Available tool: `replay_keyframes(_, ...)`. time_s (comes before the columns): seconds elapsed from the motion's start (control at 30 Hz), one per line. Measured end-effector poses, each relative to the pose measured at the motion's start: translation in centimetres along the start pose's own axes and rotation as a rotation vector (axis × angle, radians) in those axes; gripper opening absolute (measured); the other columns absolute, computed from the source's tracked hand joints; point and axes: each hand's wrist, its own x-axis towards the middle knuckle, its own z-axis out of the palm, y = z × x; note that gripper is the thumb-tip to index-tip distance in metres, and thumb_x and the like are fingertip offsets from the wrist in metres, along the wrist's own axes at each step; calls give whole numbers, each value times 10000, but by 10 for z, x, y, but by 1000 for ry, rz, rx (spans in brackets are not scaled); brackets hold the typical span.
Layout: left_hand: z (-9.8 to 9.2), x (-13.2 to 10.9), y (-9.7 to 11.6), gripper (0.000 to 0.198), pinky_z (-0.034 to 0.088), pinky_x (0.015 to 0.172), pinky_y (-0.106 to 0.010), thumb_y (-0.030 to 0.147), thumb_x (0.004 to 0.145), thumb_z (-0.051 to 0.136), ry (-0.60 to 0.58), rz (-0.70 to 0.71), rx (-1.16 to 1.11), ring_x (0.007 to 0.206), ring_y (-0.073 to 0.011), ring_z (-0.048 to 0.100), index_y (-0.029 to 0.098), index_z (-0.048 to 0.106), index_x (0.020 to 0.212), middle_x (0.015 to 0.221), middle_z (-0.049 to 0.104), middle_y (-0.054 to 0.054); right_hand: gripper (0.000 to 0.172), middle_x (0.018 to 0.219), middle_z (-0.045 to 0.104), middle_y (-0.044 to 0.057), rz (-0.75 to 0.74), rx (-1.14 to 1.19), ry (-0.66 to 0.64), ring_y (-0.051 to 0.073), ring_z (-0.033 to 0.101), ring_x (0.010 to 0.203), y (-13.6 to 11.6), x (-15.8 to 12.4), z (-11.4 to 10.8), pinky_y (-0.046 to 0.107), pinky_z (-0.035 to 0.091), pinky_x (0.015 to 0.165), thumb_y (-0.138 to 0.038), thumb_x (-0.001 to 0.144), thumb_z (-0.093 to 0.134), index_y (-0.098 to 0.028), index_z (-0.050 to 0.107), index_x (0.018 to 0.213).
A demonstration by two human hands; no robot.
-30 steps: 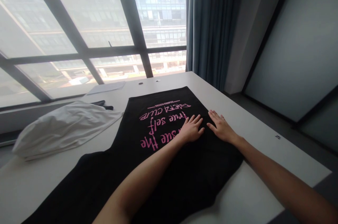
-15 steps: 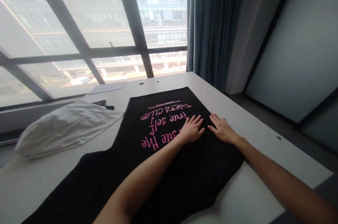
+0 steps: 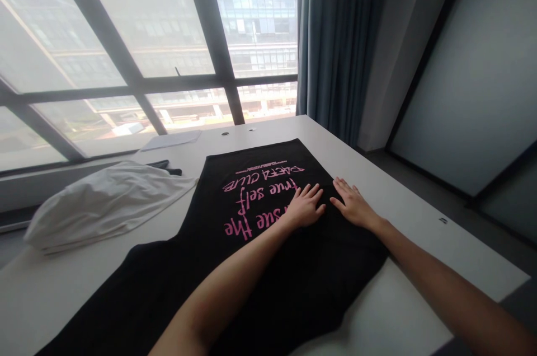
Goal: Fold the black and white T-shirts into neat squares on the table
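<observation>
A black T-shirt (image 3: 260, 255) with pink lettering is spread over the white table (image 3: 419, 238), its print upside down from where I look. My left hand (image 3: 305, 206) lies flat on the shirt, fingers apart, covering part of the lettering. Just to its right, my right hand (image 3: 354, 205) rests with spread fingers along the shirt's right edge. Neither hand grips the cloth. My left forearm crosses over the middle of the shirt and hides some of it.
On the left sits a crumpled light grey garment (image 3: 104, 205), with a dark strap-like piece (image 3: 170, 167) behind it. A white sheet (image 3: 171, 140) lies at the back near the window. Beyond the table's far right edge hangs a blue curtain (image 3: 335, 48).
</observation>
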Motion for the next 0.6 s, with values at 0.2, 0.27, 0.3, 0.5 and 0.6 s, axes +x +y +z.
replay_keyframes(0.2, 0, -1, -1, 632, 183, 1227, -558, 554, 1010, 346, -1, 0, -2, 1531, -317, 193, 251, 346, 1565, 1662, 248, -48, 693, 1658, 208, 140, 18, -12, -58, 284, 187, 1535, -2, 0, 0, 574, 192, 1212, -540, 1014, 309, -163, 284, 1595)
replay_keyframes(0.27, 0, -1, -1, 631, 182, 1228, -556, 553, 1011, 345, -1, -4, -5, 1530, -315, 198, 246, 352, 1562, 1661, 251, -49, 695, 1662, 198, 137, 6, -8, -22, 276, 177, 1538, -2, 0, -1, 565, 184, 1217, -535, 1016, 308, -153, 275, 1597)
replay_keyframes(0.3, 0, -1, -1, 632, 182, 1229, -553, 553, 1011, 347, -2, -4, -5, 1530, -315, 200, 243, 355, 1561, 1660, 254, -50, 694, 1662, 195, 137, 1, -7, -15, 275, 173, 1539, -2, 0, -2, 564, 181, 1218, -532, 1016, 309, -150, 280, 1595)
replay_keyframes(0.5, -1, -1, 0, 631, 188, 1224, -566, 545, 1009, 357, -3, 0, 0, 1528, -322, 205, 246, 350, 1563, 1661, 249, -55, 685, 1654, 221, 148, 10, -8, -99, 289, 182, 1535, 0, -2, 1, 586, 197, 1208, -538, 1013, 319, -156, 316, 1582)
replay_keyframes(0.6, -1, -1, 0, 629, 186, 1224, -567, 550, 1010, 352, -7, -4, 0, 1529, -322, 200, 259, 341, 1568, 1663, 245, -48, 692, 1660, 205, 144, -22, 3, -22, 285, 177, 1537, 1, 0, 2, 576, 196, 1212, -538, 1015, 324, -161, 284, 1594)
